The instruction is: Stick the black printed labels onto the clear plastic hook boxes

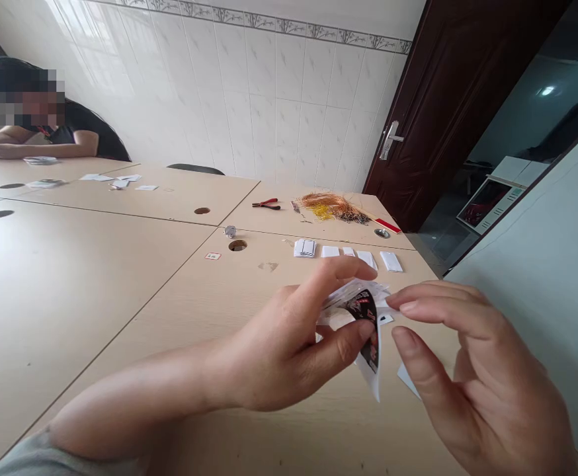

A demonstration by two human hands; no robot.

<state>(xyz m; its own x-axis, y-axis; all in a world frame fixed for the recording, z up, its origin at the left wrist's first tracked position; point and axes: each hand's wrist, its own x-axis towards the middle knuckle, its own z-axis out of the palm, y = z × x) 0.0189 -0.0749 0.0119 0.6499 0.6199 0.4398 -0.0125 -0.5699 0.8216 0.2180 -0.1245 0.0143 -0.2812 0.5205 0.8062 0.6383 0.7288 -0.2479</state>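
My left hand grips a bent bundle of thin white and clear packets between thumb and fingers. Its front piece carries a black printed label with red and white marks, partly covered by my thumb. To the right is my right hand, its thumb spread away from the fingers. Those fingertips are at the bundle's right edge; whether they touch it I cannot tell. Beneath my hands, a white piece lies on the table, mostly hidden.
Beyond my hands runs a row of folded white papers. Pliers with red handles and a heap of copper-coloured and yellow wire lie farther back. A person sits at the far left. A brown door is behind the table.
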